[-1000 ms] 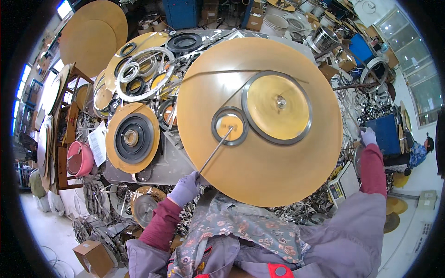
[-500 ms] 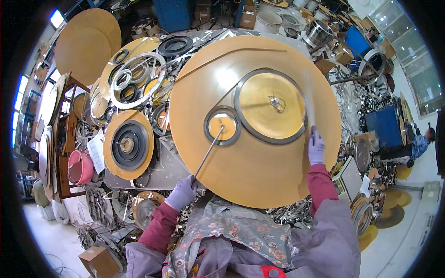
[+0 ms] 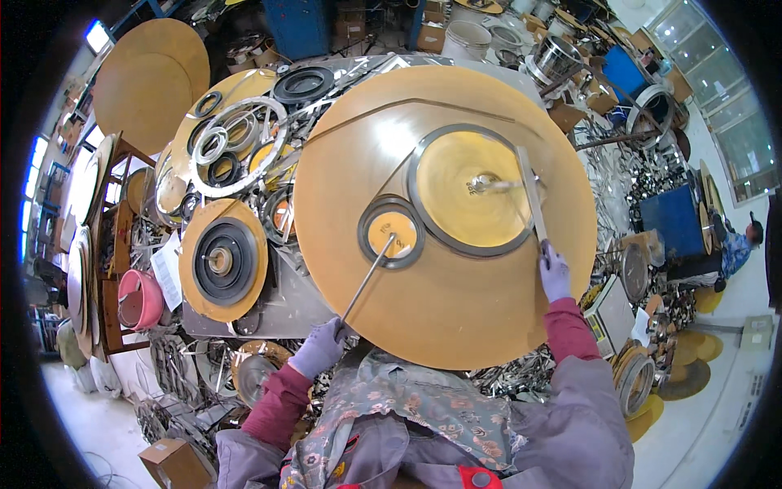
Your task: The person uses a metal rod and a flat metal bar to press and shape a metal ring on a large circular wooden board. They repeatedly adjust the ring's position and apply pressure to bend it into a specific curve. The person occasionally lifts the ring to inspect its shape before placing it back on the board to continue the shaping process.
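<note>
Two busy grips: left hand [image 3: 319, 349] wrapped round a thin metal rod [image 3: 365, 282] just outside the near-left edge of the big tan disc [image 3: 456, 318], right hand [image 3: 555, 275] clasping a flat metal strip [image 3: 533, 196] near the disc's right edge. Rod's far end at the yellow plate [image 3: 380, 228] of the smaller dark ring [image 3: 395, 263], left of the disc's centre; strip over the right rim of the bigger dark ring [image 3: 476, 252], can't tell if touching. Could snag that strip if tilted too steep, then lose it from loose fingers. Could also slip the rod off with a lazy left grip, freeing the smaller ring to bump its neighbour. Blurry knob [image 3: 482, 184] inside the bigger ring, so probably some spin to watch. Headcount on the disc: two rings, two yellow plates, one rod, one strip. By the near-left corner of the surface [image 3: 285, 306]: one smaller tan disc [image 3: 220, 308], one dark stack [image 3: 218, 285] on it (layers uncountable), and one pink bucket [image 3: 151, 301] past that corner
</note>
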Demonstrator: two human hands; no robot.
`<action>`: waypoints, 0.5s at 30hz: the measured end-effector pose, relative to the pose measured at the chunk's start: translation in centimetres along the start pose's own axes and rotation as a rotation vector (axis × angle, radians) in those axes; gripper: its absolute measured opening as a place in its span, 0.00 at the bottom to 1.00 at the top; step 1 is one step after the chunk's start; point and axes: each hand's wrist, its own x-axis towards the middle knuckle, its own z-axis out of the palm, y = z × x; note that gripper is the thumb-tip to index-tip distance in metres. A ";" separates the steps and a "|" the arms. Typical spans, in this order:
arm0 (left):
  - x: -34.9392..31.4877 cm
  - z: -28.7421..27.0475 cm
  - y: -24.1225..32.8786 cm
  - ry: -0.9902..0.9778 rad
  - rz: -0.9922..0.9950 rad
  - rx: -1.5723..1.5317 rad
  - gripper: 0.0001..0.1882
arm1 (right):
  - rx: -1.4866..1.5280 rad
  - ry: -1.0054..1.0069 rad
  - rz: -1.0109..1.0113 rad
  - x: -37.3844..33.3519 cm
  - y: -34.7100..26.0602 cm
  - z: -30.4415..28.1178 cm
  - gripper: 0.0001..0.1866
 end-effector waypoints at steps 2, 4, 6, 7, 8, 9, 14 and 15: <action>0.3 0.0 -0.4 0.026 0.001 0.002 0.12 | 0.080 -0.034 0.025 2.5 0.1 -2.1 0.22; 0.1 0.4 -1.3 0.056 0.026 -0.036 0.12 | 0.050 0.038 -0.064 4.9 -1.3 -5.0 0.23; 0.3 0.1 -0.7 0.070 0.039 -0.022 0.11 | -0.078 0.226 -0.239 10.3 -4.0 -7.4 0.24; 0.4 0.0 -0.6 0.066 0.025 -0.015 0.11 | -0.146 0.307 -0.306 13.6 -5.3 -8.1 0.25; 0.4 -0.1 -0.4 0.064 0.008 -0.004 0.11 | -0.236 0.350 -0.390 17.0 -6.3 -8.4 0.24; 0.4 -0.2 -0.3 0.061 -0.001 -0.009 0.10 | -0.329 0.397 -0.472 20.4 -7.4 -8.9 0.22; 0.4 -1.1 -0.1 0.006 -0.036 0.034 0.09 | -0.777 0.187 -0.649 30.9 -11.8 -10.9 0.19; 0.3 -0.6 -1.1 0.029 0.010 0.019 0.08 | -0.760 0.146 -0.722 31.1 -11.5 -12.6 0.19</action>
